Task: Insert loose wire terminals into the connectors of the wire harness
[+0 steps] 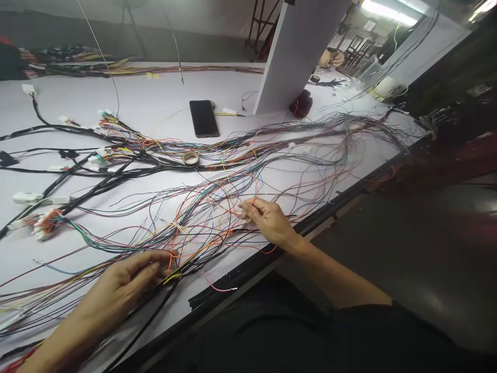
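A wide tangle of thin coloured wires [217, 207] lies spread over a white table [155, 98]. My left hand [124, 285] rests near the front edge with fingers pinched on a bunch of the wires, orange and yellow among them. My right hand [267, 220] lies further right, its fingertips pinched on a thin orange wire [248, 203]. Black taped harness branches [97, 181] with white connectors [27, 197] run across the left half.
A black phone [204, 118] lies face up at mid table. A small tape roll [190, 158] sits among the wires. A white upright panel [295, 52] stands behind. The table's dark front edge [248, 269] runs diagonally; floor lies to the right.
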`<state>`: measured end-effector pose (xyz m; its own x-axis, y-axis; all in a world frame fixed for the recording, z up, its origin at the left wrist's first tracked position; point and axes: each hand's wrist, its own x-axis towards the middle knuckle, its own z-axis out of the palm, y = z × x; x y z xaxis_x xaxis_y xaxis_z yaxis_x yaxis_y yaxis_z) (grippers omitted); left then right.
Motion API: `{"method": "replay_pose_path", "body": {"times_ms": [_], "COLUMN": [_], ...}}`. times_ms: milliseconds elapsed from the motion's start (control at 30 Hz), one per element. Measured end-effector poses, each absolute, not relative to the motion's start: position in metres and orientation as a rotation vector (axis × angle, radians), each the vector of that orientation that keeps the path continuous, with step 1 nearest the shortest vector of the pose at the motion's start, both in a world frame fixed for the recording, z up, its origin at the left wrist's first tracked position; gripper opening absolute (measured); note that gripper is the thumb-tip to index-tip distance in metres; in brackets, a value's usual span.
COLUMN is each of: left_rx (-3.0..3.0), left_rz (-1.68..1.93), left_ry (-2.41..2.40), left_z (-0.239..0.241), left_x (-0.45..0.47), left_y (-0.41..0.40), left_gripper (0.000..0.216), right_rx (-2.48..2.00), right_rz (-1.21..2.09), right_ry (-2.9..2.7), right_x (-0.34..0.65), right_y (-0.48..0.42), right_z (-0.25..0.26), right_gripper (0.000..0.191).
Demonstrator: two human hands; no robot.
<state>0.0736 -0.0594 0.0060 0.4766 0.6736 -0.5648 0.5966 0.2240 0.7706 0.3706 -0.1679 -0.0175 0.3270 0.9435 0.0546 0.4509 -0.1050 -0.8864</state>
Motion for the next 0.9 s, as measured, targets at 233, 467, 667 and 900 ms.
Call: {"method": "replay_pose_path", "body": {"times_ms": [233,467,667,900], "left_rx": [0.977,0.887,0.962,1.105], "left_rz": [0.238,0.151,0.145,0.141], "left_ry": [1.242,1.216,1.159,1.103], "left_z": [-0.003,-0.006,0.001,-0.003], "left_x": [0.084,0.093,0.100,0.105], "left_y": [-0.067,-0.061,-0.063,-0.062], "left_gripper": [0.055,0.061,0.051,0.045], "right_rx": [-1.631,-1.610,-1.514,-1.507], "right_rz": [0.325,0.785,0.900,1.000], "right_ry": [-1.619,-1.478,-1.560,-1.565], "right_x": [0.358,0.352,0.334,0.320], "right_y": [-0.163,-0.162,-0.153,-0.146], "right_z": [-0.018,-0.016,-0.013,-0.013], "right_gripper": [0.032,0.027,0.025,0.023]}}
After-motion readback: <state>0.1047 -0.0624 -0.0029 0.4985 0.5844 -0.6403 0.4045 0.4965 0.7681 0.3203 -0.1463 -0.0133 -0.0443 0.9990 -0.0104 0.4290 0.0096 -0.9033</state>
